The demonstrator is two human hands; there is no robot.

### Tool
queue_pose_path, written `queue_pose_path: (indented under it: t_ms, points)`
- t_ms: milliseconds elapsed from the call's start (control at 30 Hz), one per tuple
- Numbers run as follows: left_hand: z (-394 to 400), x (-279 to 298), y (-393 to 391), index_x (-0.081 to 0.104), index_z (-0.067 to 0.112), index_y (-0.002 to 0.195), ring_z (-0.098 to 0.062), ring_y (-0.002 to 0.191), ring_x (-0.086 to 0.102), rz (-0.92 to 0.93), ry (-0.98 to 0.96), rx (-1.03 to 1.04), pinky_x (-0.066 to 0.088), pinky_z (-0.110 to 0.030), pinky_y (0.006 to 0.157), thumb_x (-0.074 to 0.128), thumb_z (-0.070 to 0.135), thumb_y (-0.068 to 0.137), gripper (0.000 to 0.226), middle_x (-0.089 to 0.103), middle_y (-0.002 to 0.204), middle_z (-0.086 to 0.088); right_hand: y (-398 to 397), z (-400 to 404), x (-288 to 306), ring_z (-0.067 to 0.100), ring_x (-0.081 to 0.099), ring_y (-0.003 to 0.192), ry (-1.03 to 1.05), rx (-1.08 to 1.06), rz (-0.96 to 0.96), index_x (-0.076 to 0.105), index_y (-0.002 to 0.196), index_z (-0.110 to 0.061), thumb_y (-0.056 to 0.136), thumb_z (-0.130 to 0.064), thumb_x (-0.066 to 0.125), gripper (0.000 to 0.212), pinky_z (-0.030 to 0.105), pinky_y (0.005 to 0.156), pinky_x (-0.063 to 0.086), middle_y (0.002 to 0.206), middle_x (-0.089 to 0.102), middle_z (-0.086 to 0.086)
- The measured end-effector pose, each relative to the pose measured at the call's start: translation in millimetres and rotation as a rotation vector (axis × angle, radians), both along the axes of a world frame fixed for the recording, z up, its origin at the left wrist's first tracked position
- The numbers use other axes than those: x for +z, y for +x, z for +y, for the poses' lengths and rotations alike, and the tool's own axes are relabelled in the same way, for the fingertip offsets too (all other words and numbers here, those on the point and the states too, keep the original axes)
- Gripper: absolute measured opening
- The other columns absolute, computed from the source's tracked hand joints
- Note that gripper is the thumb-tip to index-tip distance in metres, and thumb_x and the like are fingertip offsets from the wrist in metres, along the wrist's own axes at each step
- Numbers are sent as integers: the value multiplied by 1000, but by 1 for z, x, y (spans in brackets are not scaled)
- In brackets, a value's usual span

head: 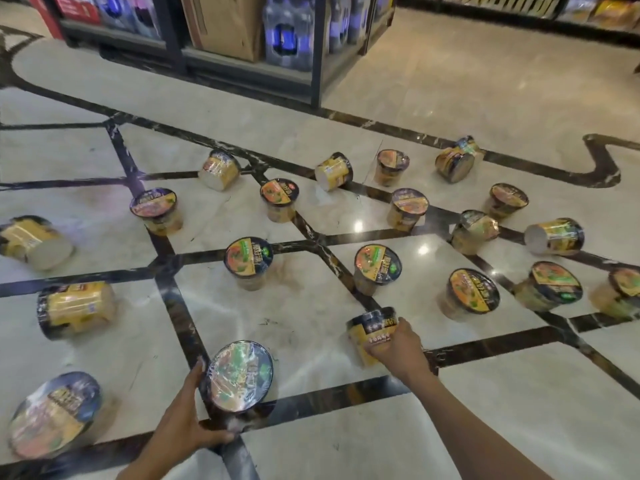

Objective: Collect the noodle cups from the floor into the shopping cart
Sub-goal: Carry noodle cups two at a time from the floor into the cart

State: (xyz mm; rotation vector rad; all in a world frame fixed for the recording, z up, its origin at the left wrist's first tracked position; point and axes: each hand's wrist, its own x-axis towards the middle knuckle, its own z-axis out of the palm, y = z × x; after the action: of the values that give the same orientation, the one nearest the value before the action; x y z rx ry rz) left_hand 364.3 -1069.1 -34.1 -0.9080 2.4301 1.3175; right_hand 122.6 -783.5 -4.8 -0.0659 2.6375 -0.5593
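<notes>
Several yellow and black noodle cups lie scattered over the marble floor [301, 327], some upright, some on their sides. My left hand [187, 417] grips a cup [240, 375] near the bottom centre, its foil lid facing the camera. My right hand [394, 344] is wrapped around the side of another cup [370, 329] just right of centre. Upright cups [248, 261] [377, 268] stand right beyond my hands. A cup on its side [76, 308] lies at the left. No shopping cart is in view.
A dark metal shelf rack [317, 64] with bottled water packs [287, 32] and a cardboard box [225, 24] stands at the back. More shelving [519, 8] runs along the top right. Open floor lies at the far right and lower right.
</notes>
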Motion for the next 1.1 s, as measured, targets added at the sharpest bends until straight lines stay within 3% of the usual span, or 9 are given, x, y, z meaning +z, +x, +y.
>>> queue_pose_path:
  t_ms: [233,367,467,633,733,900,1100]
  points:
    - [18,-31,-8,12,34,147,-32,119,52,74,20,138,47,-42,90,79,75,12,156,51,134,-2,-1,-7,-36,27,43,126,-55,-81,52,23,142,-6,62,-46,83,108,41,107,38,137,44,12]
    - [23,-31,-15,22,30,143,-31,116,54,77,16,208,45,-37,84,83,62,16,145,54,130,-2,-7,-5,-41,29,40,129,-25,-101,30,14,146,-4,62,-47,82,116,40,109,36,141,37,13]
    - [27,-30,-22,29,24,141,-33,112,56,105,3,271,47,-40,89,82,58,18,139,57,126,-5,-10,-5,-46,29,37,132,33,-104,44,5,148,-4,64,-51,80,122,40,110,34,145,31,12]
    - [32,-24,-32,41,24,126,-22,99,57,127,78,354,49,-36,84,86,55,17,122,60,114,1,-10,-3,-49,29,43,124,11,-148,34,15,143,-2,63,-45,83,114,39,105,40,133,39,14]
    - [32,-16,-41,41,27,121,-20,105,59,124,152,371,51,-40,89,90,56,20,116,60,114,2,-8,-1,-40,28,47,117,-86,-201,22,23,139,-2,58,-43,86,110,40,100,45,127,42,14]
    - [36,45,-59,42,25,118,-19,103,59,157,223,413,52,-43,90,90,59,17,118,60,111,2,-5,5,22,22,54,105,-191,-207,37,34,132,-12,51,-44,89,103,39,89,53,119,48,7]
    - [35,182,-76,42,21,121,-20,105,60,214,281,446,51,-44,92,90,57,18,119,60,114,0,-2,13,147,17,61,90,-267,-196,62,40,122,-15,41,-48,88,99,35,75,57,110,54,5]
